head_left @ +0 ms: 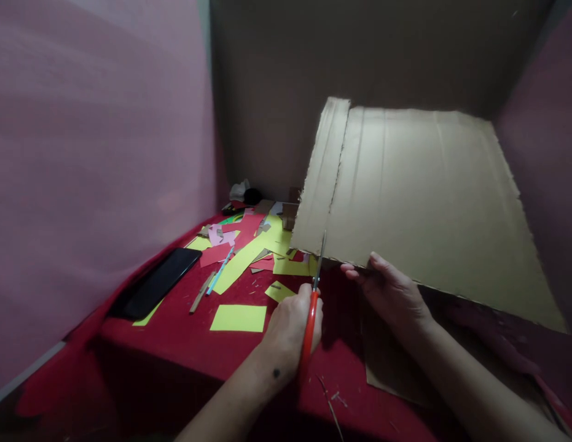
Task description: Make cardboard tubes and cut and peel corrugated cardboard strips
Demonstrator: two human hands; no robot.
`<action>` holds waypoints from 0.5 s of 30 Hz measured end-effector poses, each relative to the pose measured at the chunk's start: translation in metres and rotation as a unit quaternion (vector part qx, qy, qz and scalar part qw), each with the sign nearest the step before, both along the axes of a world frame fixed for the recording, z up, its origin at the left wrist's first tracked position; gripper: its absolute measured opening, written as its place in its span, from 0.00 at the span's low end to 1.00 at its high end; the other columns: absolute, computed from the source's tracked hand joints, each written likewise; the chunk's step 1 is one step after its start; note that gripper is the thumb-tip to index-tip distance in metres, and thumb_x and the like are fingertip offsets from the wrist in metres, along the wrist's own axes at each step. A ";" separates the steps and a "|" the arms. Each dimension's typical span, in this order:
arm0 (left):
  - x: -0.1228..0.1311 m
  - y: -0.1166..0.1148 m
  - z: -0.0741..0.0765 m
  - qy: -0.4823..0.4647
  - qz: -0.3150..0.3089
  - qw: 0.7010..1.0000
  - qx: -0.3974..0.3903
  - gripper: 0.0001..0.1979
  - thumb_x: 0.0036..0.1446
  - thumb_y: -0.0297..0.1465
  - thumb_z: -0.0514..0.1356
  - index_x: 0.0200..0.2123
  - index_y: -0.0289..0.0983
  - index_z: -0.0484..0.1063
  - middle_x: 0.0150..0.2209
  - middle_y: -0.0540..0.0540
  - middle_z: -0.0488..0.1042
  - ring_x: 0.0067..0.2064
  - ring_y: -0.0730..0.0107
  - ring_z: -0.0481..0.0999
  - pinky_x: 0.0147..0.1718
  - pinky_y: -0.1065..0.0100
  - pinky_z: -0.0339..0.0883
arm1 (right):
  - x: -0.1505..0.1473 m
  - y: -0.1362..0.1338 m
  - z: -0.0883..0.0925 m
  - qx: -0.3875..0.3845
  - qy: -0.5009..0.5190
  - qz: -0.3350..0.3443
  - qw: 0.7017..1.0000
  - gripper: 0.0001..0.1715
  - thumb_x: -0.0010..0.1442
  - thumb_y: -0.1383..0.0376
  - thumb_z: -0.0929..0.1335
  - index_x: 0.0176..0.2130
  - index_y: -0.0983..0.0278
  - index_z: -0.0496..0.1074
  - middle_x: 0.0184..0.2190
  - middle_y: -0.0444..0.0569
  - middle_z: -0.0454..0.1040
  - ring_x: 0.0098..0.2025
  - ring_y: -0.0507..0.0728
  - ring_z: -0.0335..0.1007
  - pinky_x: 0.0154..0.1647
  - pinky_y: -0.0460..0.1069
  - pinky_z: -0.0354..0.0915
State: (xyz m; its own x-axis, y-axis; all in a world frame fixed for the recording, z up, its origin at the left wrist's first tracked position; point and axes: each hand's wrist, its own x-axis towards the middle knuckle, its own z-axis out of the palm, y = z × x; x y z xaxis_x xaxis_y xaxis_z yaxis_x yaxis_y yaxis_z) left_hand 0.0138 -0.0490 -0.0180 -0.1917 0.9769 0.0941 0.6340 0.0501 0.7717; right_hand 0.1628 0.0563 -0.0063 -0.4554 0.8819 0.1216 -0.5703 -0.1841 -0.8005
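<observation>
Two hands meet at lower centre: the left hand (pixel 292 328) is closed round red-handled scissors (pixel 313 294), blades at the near edge of a large brown corrugated cardboard sheet (pixel 428 202). The right hand (pixel 389 294) pinches the sheet, held raised at centre right. It looks like strip-cutting underway; going on calls for blades kept in line with the slit above

The left hand (pixel 290 325) is curled tight, knuckles up; the right hand (pixel 389 291) pinches with thumb on top.

Saw orange-red handles and grey blades on the scissors (pixel 312 307). Noted plain tan on the cardboard (pixel 428 196), ribbed with faint parallel lines. Found a deep red cloth (pixel 184 331) under yellow, red, pink and green paper scraps (pixel 238 318), a glossy black phone (pixel 159 282), a pink wall (pixel 83 153).
</observation>
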 end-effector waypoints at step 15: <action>-0.002 0.011 0.001 0.105 0.010 0.994 0.031 0.11 0.61 0.31 0.45 0.34 0.36 0.65 0.25 0.43 0.73 0.29 0.63 0.74 0.29 0.66 0.61 | 0.000 0.002 -0.003 -0.019 -0.023 -0.021 0.999 0.10 0.47 0.63 0.73 0.20 0.64 0.72 0.21 0.49 0.78 0.30 0.59 0.77 0.49 0.56 0.68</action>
State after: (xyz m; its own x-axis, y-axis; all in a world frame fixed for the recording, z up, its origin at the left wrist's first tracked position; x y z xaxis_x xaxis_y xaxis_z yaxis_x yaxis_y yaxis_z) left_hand 0.0115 -0.0379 -0.0168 -0.1796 0.9643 0.1945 0.7813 0.0197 0.6239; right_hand 0.1632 0.0580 -0.0096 -0.4218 0.9041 0.0679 -0.5410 -0.1908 -0.8191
